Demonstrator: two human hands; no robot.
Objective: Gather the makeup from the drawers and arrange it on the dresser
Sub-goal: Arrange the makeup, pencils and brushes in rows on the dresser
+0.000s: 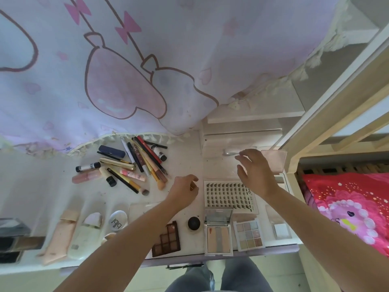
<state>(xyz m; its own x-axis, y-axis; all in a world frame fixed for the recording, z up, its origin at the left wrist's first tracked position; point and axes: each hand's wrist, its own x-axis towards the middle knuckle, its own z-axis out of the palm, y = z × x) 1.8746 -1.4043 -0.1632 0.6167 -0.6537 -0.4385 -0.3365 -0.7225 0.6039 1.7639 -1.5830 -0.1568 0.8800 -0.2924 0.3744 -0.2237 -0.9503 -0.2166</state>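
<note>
A pile of pencils, brushes and tubes (pixel 134 163) lies on the white dresser top (pixel 185 157). Along the front edge sit a brown eyeshadow palette (pixel 167 239), a black round pot (pixel 193 223), an open mirrored palette (pixel 217 234), a pastel palette (pixel 248 233) and a lash sheet (pixel 228 193). My left hand (pixel 185 189) hovers right of the pile, fingers curled, nothing visible in it. My right hand (pixel 254 171) reaches with spread fingers over a clear box (pixel 223 163), its fingertips close to a pale slim item (pixel 230 153); whether they touch it is unclear.
A pink printed curtain (pixel 126 70) hangs over the back of the dresser. Two flat pouches (pixel 61 234), a round compact (pixel 118 220) and dark cases (pixel 12 239) lie at the front left. A pink translucent lid (pixel 275 159) stands at the right. A wooden bed frame (pixel 328 114) and red bedding (pixel 349 207) border the right side.
</note>
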